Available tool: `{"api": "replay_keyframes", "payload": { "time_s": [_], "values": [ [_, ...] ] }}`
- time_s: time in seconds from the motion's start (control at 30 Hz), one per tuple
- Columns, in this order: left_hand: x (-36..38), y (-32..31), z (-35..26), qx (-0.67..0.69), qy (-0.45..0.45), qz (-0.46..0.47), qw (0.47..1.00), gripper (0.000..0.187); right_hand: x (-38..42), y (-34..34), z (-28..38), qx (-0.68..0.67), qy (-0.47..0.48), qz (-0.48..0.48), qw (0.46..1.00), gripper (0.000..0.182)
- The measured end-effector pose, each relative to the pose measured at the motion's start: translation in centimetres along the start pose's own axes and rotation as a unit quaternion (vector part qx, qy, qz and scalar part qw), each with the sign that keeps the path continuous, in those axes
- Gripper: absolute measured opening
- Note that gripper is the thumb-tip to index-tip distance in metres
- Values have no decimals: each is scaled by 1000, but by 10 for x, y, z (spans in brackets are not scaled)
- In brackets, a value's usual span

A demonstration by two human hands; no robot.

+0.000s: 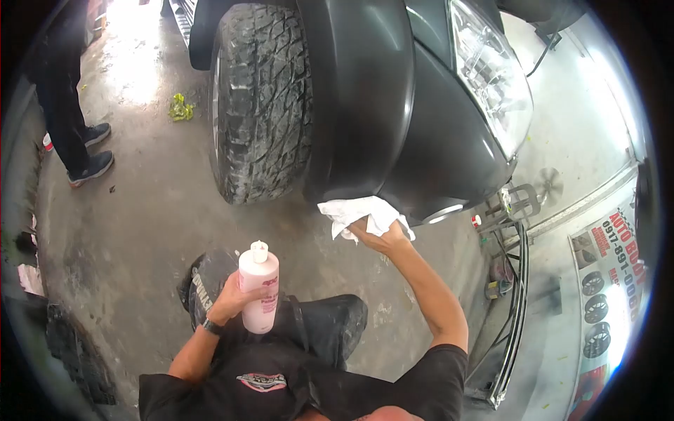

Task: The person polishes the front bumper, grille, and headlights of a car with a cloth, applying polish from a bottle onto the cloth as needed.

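Bottle (263,309) in left grip (229,299) | cloth (365,208) between right grip (384,238) and bumper (439,144) | tyre (263,105) left of bumper, headlight (491,77) right

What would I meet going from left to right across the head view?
Another person's shoes → yellow-green scrap on the floor → pale pink bottle in the left hand → white cloth in the right hand → headlight → fan → wall banner.
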State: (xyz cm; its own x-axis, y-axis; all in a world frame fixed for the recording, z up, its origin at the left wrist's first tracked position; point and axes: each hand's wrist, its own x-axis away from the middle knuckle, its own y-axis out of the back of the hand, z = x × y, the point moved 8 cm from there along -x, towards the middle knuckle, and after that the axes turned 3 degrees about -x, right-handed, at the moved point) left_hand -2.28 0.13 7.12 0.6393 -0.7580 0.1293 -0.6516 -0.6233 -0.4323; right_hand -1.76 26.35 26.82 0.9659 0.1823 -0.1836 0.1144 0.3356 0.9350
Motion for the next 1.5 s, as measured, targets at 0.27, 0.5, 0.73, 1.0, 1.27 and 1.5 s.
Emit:
{"api": "replay_keyframes", "payload": {
  "time_s": [0.27,0.5,0.73,1.0,1.27,1.5],
  "values": [
    [-4,6,6,-7,-20,-15,1000,47,-114,111,127,385,189,-204,880,27],
    [-7,2,13,-4,-25,-18,1000,47,-115,96,130,420,172,-164,876,21],
    [-3,1,4,10,-27,-10,1000,46,-75,95,102,326,174,-217,904,48],
    [-4,-7,0,41,-12,-20,999,41,-44,184,71,331,-68,-399,853,56],
    [1,-4,-12,35,-18,-34,999,39,38,214,14,116,-127,-712,680,48],
    [-13,-35,-5,20,-14,11,1000,42,-30,199,73,248,1,-516,820,50]
  ]
}}
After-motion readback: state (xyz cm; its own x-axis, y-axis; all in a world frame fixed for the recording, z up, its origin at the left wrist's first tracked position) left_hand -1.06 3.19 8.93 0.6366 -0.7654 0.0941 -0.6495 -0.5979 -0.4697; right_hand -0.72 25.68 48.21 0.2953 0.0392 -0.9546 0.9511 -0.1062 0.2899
